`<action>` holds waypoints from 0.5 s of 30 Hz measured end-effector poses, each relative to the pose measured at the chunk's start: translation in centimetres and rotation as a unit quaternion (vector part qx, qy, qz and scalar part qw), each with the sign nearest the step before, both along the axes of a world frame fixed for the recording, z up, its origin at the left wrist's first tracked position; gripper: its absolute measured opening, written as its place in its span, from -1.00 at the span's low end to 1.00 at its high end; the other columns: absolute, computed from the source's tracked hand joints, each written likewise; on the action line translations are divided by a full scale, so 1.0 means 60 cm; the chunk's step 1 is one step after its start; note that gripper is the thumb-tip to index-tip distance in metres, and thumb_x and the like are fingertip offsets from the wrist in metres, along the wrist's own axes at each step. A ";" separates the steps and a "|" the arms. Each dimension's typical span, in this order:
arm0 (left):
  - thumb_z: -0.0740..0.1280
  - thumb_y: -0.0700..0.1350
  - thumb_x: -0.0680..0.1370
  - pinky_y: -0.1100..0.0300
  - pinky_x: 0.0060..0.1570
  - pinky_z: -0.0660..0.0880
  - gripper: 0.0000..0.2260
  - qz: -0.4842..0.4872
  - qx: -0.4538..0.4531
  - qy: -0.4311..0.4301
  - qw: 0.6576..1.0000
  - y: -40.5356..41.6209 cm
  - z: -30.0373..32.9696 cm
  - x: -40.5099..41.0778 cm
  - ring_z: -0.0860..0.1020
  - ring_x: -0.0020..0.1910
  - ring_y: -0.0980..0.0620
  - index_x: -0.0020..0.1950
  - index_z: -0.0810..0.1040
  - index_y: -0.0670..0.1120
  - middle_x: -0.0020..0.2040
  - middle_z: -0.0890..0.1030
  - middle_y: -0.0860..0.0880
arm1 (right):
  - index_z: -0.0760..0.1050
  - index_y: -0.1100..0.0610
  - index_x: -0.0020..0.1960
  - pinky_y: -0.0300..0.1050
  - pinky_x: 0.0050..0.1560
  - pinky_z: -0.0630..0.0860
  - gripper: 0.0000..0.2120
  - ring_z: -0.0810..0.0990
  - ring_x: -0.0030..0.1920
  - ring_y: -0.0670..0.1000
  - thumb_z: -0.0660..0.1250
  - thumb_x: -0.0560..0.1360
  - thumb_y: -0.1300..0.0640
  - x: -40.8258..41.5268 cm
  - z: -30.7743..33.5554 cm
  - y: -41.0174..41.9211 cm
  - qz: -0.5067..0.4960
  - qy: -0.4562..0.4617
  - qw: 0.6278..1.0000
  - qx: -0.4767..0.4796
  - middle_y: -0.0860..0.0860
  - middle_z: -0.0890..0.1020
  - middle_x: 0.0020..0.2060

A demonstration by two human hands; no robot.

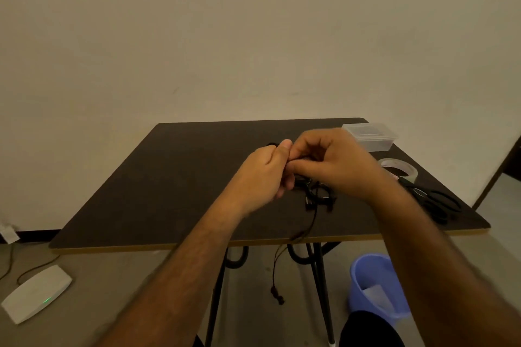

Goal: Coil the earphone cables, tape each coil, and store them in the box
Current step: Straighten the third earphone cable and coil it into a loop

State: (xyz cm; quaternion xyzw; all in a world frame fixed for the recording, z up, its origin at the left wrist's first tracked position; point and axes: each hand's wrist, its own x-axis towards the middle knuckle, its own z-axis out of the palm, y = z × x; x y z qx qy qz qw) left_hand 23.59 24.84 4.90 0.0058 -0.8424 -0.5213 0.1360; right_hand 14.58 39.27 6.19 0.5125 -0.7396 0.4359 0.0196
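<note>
Both hands meet above the middle of the dark table [169, 177]. My left hand [262, 175] and my right hand [335, 163] pinch a black earphone cable [311, 217] between their fingertips. The cable runs down from the hands over the table's front edge, and its earbuds [277, 294] dangle below. More black cable lies bunched on the table [318, 194] just under the hands. A clear plastic box [370, 136] stands at the far right corner. A roll of clear tape [400, 167] lies in front of it.
Black scissors [434, 200] lie near the table's right edge. On the floor, a blue bucket [372, 284] stands at the right and a white device [36, 293] with a green light lies at the left. A wall rises behind the table.
</note>
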 end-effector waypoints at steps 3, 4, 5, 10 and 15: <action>-0.02 0.16 0.69 0.22 -0.50 0.13 -0.55 -0.047 0.145 -0.020 0.988 0.005 0.009 -0.001 0.23 -0.52 0.12 -0.19 0.44 -0.08 -0.43 0.38 0.02 | 0.58 0.22 -0.03 -0.23 -0.14 0.57 -0.93 0.65 -0.24 -0.06 0.41 0.50 0.29 -0.014 0.025 -0.002 0.056 -0.035 0.997 -0.045 0.04 0.67 -0.25; -0.03 0.17 0.68 0.22 -0.50 0.11 -0.55 -0.052 0.166 -0.028 0.984 0.006 0.012 -0.002 0.21 -0.51 0.13 -0.17 0.44 -0.07 -0.43 0.36 0.04 | 0.56 0.27 -0.02 -0.22 -0.14 0.58 -0.94 0.65 -0.26 -0.03 0.39 0.51 0.33 -0.019 0.029 -0.003 0.079 -0.057 0.993 -0.063 0.10 0.66 -0.27; -0.02 0.19 0.67 0.23 -0.50 0.09 -0.55 -0.061 0.188 -0.036 0.980 0.008 0.014 -0.003 0.19 -0.51 0.13 -0.18 0.44 -0.07 -0.44 0.34 0.05 | 0.54 0.32 -0.02 -0.20 -0.16 0.59 -0.94 0.65 -0.28 -0.01 0.36 0.51 0.37 -0.023 0.032 -0.005 0.101 -0.080 0.989 -0.078 0.12 0.65 -0.29; 0.00 0.25 0.64 0.26 -0.49 0.00 -0.56 -0.110 0.304 -0.091 0.942 0.014 0.023 -0.003 0.10 -0.50 0.14 -0.24 0.37 -0.02 -0.43 0.25 0.05 | 0.53 0.24 -0.04 -0.22 -0.19 0.59 -0.88 0.63 -0.28 -0.06 0.38 0.47 0.40 -0.041 0.022 -0.023 0.141 -0.175 0.960 -0.168 0.03 0.64 -0.28; 0.04 0.22 0.64 0.29 -0.52 0.00 -0.58 -0.199 0.386 -0.111 0.894 0.016 0.032 0.002 0.09 -0.53 0.16 -0.28 0.37 -0.01 -0.43 0.21 0.07 | 0.61 0.12 -0.15 -0.23 -0.24 0.57 -0.95 0.61 -0.31 -0.07 0.40 0.47 0.24 -0.042 -0.007 -0.037 0.153 -0.310 0.907 -0.241 0.01 0.64 -0.32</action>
